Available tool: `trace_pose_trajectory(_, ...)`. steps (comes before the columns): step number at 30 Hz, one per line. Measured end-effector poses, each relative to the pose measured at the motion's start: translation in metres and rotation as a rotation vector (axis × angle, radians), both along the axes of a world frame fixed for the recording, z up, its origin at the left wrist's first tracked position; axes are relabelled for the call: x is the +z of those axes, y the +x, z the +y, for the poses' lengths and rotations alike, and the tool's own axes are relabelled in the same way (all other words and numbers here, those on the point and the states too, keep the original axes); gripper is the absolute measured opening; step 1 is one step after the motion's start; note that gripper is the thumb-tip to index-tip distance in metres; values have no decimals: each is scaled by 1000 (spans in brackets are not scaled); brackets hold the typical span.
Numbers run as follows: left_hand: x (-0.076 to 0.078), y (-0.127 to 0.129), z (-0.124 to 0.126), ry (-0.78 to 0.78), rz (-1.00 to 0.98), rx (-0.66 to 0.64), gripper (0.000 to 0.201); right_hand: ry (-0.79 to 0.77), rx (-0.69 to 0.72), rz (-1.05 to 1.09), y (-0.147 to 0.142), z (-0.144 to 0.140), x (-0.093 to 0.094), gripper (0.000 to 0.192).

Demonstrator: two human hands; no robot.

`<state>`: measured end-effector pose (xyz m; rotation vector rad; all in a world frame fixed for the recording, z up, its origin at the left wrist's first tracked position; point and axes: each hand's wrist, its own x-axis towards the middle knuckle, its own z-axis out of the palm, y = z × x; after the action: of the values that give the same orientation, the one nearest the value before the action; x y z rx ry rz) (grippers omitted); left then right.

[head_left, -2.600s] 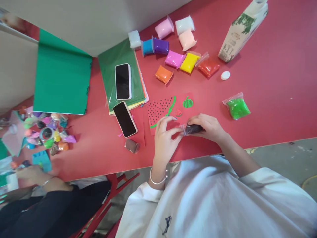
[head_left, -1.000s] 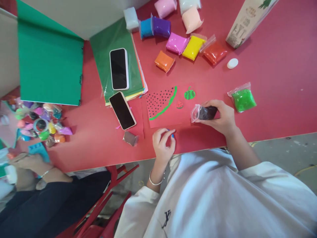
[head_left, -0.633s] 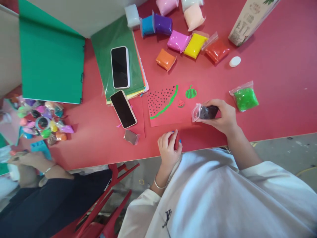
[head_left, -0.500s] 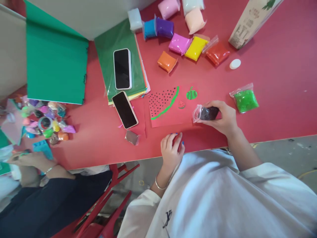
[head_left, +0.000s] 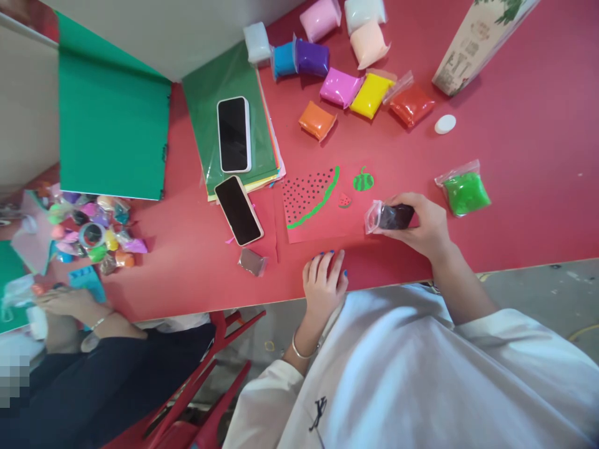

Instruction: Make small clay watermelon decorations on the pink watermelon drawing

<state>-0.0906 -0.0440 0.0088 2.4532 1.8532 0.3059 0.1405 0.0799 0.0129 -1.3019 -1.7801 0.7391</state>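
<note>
Pinched in our right hand (head_left: 423,226): bag of black clay (head_left: 392,216). Our left hand (head_left: 324,284), fingers curled, rests empty on red table (head_left: 515,206).

We find very little that can be read here. The tall printed carton (head_left: 472,43) at the far right of the red table (head_left: 515,143) carries dark lettering on its pale side, below a green leaf pattern, but the characters are too small and blurred for us to make out a single word. The white shirt (head_left: 421,380) bears a small dark monogram (head_left: 318,415) near its lower edge; it looks to us like two interlaced letters, though we cannot tell which ones. The two phones (head_left: 234,134) show only black screens, and the clay packets (head_left: 369,95) show no legible label.
</note>
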Motion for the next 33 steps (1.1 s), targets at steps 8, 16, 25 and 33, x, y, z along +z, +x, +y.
trace_pose_trajectory(8,3,4,3,0,-42,-2,43,-14,-13,-24,0,0,-2,46)
trace_pose_trajectory(16,4,9,9,29,-153,6,41,-41,-22,-22,0,0,-2,47)
trace_pose_trajectory(25,24,9,87,73,-652,286,36,-42,-46,-21,1,1,-3,48)
trace_pose_trajectory(33,22,26,111,17,-615,383,45,-74,-51,-41,-2,3,2,44)
